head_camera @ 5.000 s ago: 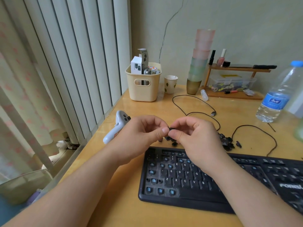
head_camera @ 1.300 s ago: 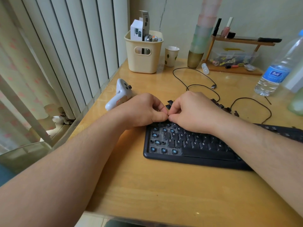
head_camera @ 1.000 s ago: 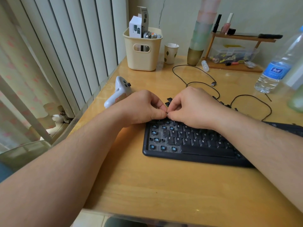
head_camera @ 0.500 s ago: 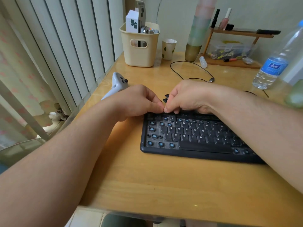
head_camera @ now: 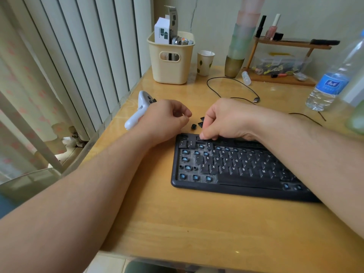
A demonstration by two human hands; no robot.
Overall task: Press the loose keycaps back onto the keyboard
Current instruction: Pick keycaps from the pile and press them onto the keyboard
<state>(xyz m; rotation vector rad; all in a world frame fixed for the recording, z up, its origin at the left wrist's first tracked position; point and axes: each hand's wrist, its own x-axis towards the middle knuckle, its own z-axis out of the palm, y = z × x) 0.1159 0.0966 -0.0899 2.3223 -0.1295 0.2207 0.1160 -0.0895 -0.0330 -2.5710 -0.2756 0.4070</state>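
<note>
The black keyboard [head_camera: 226, 168] lies on the wooden desk, with several blue switch stems bare along its left side. My right hand [head_camera: 228, 119] is curled over the keyboard's top row, its fingertips holding a black keycap [head_camera: 201, 138] down near the left corner. My left hand [head_camera: 165, 119] rests just left of the keyboard's top corner, fingers curled with the thumb against the index, and I see nothing in it. A few loose black keycaps [head_camera: 194, 126] lie on the desk between the two hands.
A white game controller [head_camera: 138, 111] lies behind my left hand. At the back stand a cream basket [head_camera: 170, 58], a paper cup [head_camera: 204, 63], stacked cups [head_camera: 239, 48] and a wooden shelf [head_camera: 283, 79]. A black cable [head_camera: 232, 85] loops mid-desk; a water bottle [head_camera: 332, 81] stands right.
My left hand has let go and pulled away to the left of the keyboard. My right hand stays on the top row with the keycap under its fingertips.
</note>
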